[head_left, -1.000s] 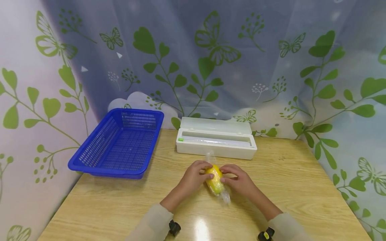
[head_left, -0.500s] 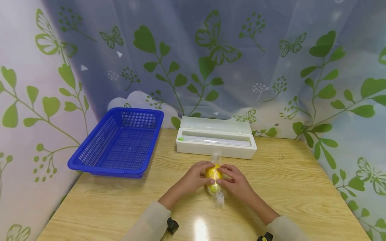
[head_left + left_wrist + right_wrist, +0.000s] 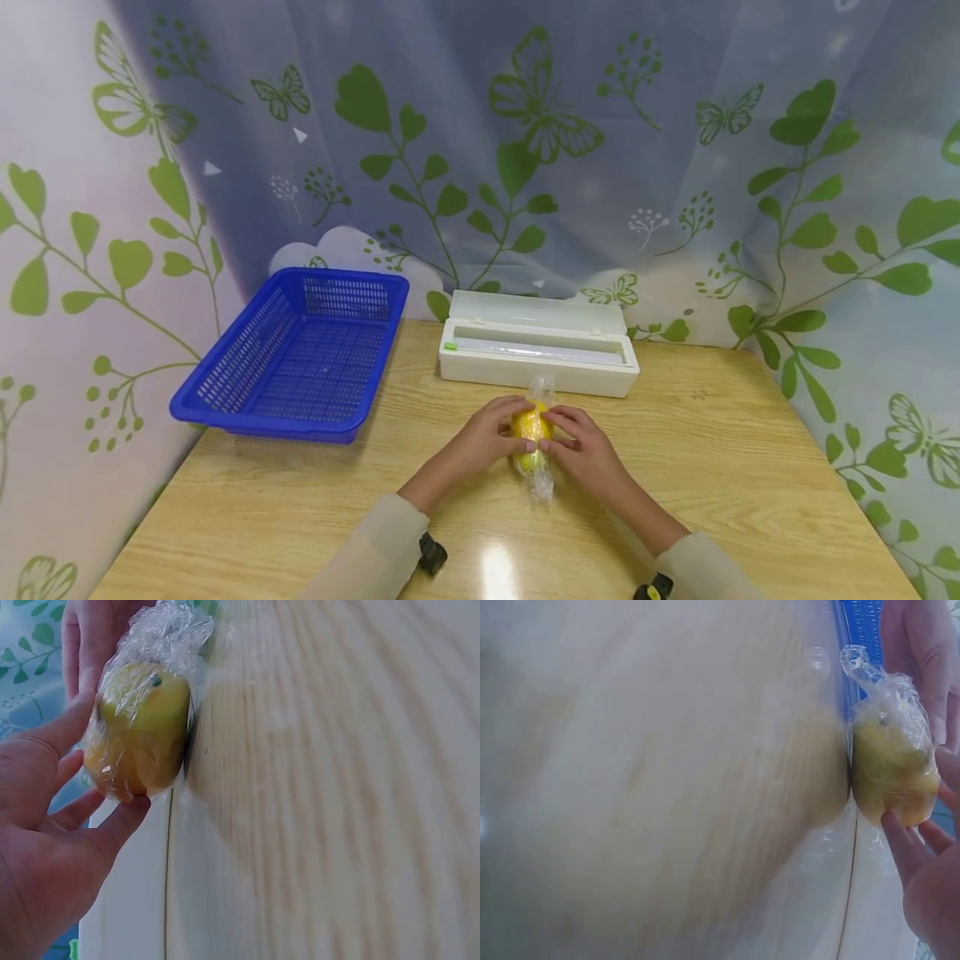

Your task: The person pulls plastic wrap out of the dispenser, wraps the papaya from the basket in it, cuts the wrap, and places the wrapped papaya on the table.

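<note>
A yellow-green fruit (image 3: 532, 432), wrapped in clear cling film, rests on the wooden table. Gathered film sticks out past its far end, and a twisted film tail (image 3: 540, 487) points towards the person. On its left side my left hand (image 3: 482, 435) holds it between thumb and fingertips. My right hand (image 3: 587, 454) grips the opposite side the same way, so both thumbs meet near the top. The left wrist view shows the wrapped fruit (image 3: 142, 739) with a small dark stem spot under wrinkled film. In the right wrist view, fingertips press the fruit's (image 3: 892, 769) lower side.
Just beyond the hands stands a white cling film box (image 3: 536, 375), its lid (image 3: 536, 310) raised, a film roll (image 3: 540, 350) inside and a green slider (image 3: 450, 346) at the left. A blue plastic basket (image 3: 281, 429) sits at the table's left. Printed curtains enclose the table (image 3: 720, 467).
The wrapped fruit has turned from a slant to nearly straight, its near film tail swinging left. Both hands have kept hold and shifted their fingers slightly. Box and basket stay put.
</note>
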A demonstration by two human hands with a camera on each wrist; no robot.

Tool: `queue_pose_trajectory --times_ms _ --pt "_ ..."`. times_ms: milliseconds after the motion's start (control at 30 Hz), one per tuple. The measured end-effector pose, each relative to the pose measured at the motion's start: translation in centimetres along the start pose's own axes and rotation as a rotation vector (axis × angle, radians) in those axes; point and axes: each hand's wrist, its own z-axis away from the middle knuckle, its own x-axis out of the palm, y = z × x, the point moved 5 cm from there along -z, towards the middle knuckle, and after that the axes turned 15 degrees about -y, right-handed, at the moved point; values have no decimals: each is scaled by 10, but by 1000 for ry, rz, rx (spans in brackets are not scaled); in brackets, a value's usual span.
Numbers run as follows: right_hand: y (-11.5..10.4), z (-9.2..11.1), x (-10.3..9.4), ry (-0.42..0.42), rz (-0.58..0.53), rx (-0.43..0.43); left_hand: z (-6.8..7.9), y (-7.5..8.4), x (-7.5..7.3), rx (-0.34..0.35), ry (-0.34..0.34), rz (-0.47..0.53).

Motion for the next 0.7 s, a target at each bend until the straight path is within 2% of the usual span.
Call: queue_pose_trajectory --times_ms 133,267,367,433,533,700 --pt "-5 6 1 -6 20 -45 0 -3 0 6 7 8" --pt "-9 19 3 -23 103 -84 1 -4 -1 12 11 25" --pt "-10 27 6 -52 176 -152 1 -5 -1 19 18 37" --pt "-10 31 10 -79 186 -194 1 -5 -2 24 24 46" --pt "-10 34 14 -114 205 -243 2 -5 -3 23 32 58" --pt "-12 34 18 -117 240 -296 2 -8 -4 24 47 75"
